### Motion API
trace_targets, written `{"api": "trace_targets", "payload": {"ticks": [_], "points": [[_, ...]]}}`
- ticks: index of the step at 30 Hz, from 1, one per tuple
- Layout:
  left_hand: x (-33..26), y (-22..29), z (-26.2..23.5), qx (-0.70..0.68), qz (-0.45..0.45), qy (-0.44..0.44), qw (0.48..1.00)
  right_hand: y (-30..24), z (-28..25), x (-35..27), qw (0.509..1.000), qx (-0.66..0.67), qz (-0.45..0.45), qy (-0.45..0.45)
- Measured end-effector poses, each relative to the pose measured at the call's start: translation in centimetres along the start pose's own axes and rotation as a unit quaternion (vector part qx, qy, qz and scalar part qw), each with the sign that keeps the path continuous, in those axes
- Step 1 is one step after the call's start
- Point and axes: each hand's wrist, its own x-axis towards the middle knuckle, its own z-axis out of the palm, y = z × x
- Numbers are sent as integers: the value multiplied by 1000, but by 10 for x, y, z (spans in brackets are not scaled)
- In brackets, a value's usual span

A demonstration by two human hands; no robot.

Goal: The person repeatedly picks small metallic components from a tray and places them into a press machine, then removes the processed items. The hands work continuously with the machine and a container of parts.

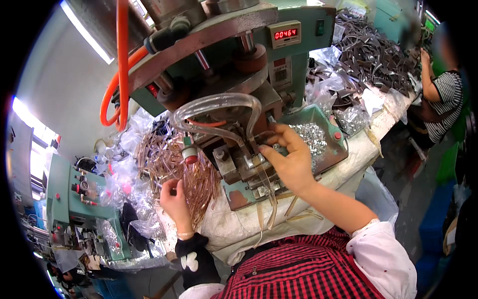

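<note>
The clear strap (272, 198) below frame centre looks light, bendy and slick, best edge-pinched; right hand (290, 158) narrowed beside it, left hand (174, 200) half-curled, both grips unclear.

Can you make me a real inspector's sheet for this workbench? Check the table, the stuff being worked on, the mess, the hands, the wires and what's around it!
Surface: bench has a pale, creased covering.
Job's things: a clear strap loops up at the press; silver bits lie in a tray.
Clutter: bronze strips heaped left, dark pieces heaped at upper right, plastic bags about.
Hands: right hand at the strap, exact grip unclear; left hand beside the strips, fingers curled.
Cables: orange hose loops beside the press.
Surroundings: another person at right; green machine at left.
</note>
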Motion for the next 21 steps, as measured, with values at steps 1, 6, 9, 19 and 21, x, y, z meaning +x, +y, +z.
{"api": "trace_targets", "payload": {"ticks": [1,6,9,19,21], "points": [[-4,13,-2,-44,5,16,999,-2,6,0,997,71,30,10],[-15,175,-17,-311,137,-35,940,-14,9,-2,988,112,110,-4],[1,204,0,-306,185,-60,932,-27,13,-7,971,176,161,-19],[-61,187,31,-126,512,-127,840,-40,-32,-8,965,161,149,-144],[-57,188,45,-106,558,-129,813,-35,-44,4,991,13,109,-71]]}}
